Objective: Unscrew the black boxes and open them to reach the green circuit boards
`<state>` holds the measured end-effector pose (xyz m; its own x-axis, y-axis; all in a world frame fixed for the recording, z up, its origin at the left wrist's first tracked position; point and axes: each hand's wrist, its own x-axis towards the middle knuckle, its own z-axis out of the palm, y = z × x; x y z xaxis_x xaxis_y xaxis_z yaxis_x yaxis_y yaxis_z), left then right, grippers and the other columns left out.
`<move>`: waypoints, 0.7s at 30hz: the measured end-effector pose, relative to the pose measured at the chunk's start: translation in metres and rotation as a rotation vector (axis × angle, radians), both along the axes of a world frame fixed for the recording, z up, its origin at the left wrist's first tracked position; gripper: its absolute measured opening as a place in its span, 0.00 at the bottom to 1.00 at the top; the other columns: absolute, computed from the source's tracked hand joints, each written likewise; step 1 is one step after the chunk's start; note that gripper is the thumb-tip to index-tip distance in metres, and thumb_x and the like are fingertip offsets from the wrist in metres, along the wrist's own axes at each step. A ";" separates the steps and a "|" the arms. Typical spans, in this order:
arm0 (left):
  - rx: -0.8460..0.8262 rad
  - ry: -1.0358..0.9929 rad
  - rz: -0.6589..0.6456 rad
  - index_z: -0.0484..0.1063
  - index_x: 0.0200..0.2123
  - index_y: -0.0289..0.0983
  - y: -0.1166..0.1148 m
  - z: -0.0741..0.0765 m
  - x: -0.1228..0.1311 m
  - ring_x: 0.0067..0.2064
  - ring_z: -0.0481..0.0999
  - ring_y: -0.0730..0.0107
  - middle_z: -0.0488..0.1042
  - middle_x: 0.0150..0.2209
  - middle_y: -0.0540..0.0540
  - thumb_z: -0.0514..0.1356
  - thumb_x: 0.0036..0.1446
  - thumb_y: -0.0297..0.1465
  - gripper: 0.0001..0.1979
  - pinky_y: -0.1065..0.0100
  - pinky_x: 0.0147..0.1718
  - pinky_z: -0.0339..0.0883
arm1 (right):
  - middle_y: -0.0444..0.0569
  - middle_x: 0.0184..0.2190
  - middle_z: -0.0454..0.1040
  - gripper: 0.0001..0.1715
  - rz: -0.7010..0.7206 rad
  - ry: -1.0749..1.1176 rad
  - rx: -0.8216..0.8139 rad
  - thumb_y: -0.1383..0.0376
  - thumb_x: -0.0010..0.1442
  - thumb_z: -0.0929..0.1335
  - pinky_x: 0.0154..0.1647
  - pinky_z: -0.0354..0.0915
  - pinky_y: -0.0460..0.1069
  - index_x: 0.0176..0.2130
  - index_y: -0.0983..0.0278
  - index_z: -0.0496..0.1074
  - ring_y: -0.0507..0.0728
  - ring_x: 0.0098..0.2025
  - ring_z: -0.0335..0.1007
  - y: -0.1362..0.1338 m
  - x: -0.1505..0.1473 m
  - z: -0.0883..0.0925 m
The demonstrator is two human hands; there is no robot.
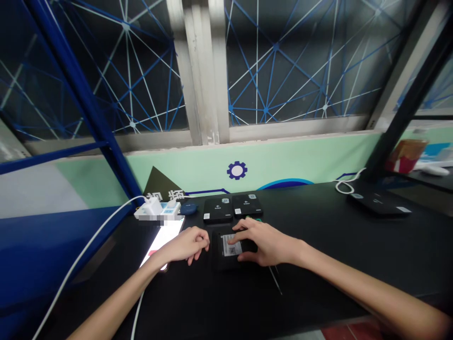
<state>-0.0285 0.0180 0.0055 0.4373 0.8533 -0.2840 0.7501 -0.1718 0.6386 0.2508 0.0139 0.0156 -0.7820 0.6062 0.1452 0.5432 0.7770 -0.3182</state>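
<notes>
A flat black box-shaped device (218, 257) lies on the black table in front of me, its white printed label (231, 249) facing up. My right hand (264, 241) rests over its right side with fingers spread, one fingertip touching the label. From beneath that hand a thin metal tool shaft (276, 282) sticks out toward me; its other end is hidden. My left hand (191, 243) is loosely curled just left of the device, with nothing visible in the fingers. Partly under the left wrist lies a lit phone (166, 240).
Two similar black devices (217, 210) stand side by side behind. A white power strip (159, 209) with plugged-in chargers sits at the back left, next to a dark blue object (188, 209). Farther right is another black device (378, 204) near a white cable (344, 187).
</notes>
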 end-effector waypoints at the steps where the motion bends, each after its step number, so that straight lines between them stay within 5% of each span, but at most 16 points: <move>1: 0.005 0.012 0.005 0.69 0.29 0.38 0.001 0.000 -0.001 0.14 0.65 0.75 0.69 0.17 0.54 0.50 0.58 0.35 0.12 0.76 0.17 0.57 | 0.54 0.54 0.68 0.25 -0.003 0.015 0.008 0.54 0.58 0.71 0.54 0.66 0.59 0.54 0.55 0.74 0.65 0.55 0.67 -0.001 0.001 0.000; 8: 0.052 0.057 0.031 0.69 0.26 0.38 0.002 -0.004 -0.004 0.17 0.63 0.75 0.68 0.14 0.54 0.51 0.59 0.36 0.13 0.77 0.17 0.54 | 0.55 0.56 0.68 0.24 0.027 0.130 0.081 0.54 0.60 0.69 0.57 0.64 0.58 0.53 0.60 0.73 0.64 0.55 0.66 -0.002 -0.007 -0.013; 13: 0.046 0.065 0.028 0.68 0.27 0.39 0.001 -0.006 -0.005 0.15 0.62 0.74 0.68 0.15 0.54 0.51 0.59 0.37 0.12 0.77 0.14 0.53 | 0.54 0.63 0.63 0.29 0.152 0.147 0.060 0.54 0.63 0.67 0.63 0.58 0.58 0.61 0.59 0.66 0.63 0.62 0.60 -0.002 -0.020 -0.022; 21: 0.044 0.062 0.013 0.68 0.29 0.38 0.003 -0.009 -0.005 0.14 0.62 0.74 0.68 0.16 0.53 0.50 0.61 0.39 0.14 0.76 0.13 0.54 | 0.52 0.61 0.65 0.27 0.123 0.153 0.027 0.54 0.62 0.68 0.60 0.61 0.59 0.59 0.56 0.70 0.63 0.59 0.63 -0.002 -0.023 -0.022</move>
